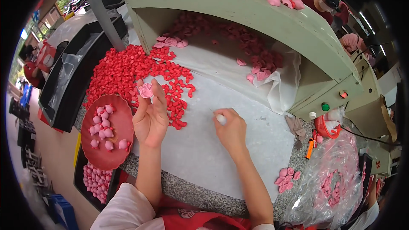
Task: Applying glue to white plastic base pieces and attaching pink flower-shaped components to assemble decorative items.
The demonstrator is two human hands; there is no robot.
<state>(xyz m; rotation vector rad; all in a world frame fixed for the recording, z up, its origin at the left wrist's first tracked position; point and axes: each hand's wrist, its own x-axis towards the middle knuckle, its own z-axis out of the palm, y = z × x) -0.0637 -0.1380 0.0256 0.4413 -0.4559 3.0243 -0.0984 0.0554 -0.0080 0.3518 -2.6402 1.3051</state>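
- Far L: long black plastic tray (70,100) w/ clear film in it.
- Below, partly under dish edge: black bin w/ a load of small pink rounded pieces (97,182).
- Next: oval red dish w/ scalloped rim (108,155), holding approx. a dozen pink round pieces w/ red bits (102,133).
- Behind dish: big heap of small shiny red curved pieces (119,70), spilling R onto the sheet.
- L hand (150,123) was raised palm up, fingertips pinching a pink hollow piece w/ wavy rim (145,90), held up in front of the red heap.
- Middle: white sheet (191,157) lay over grey speckled counter (204,196).
- R hand (231,130) was curled round a small tool w/ white rounded handle (221,119), thin tip pointing twd L hand, well apart from the pink piece.
- Behind both: pale green open-fronted cabinet (213,0), dark pink pieces (251,42) inside.
- R of sheet: pink cluster (286,179), orange-handled cutter (309,149), red basket (327,130), clear plastic bag (313,187) w/ pink pieces.
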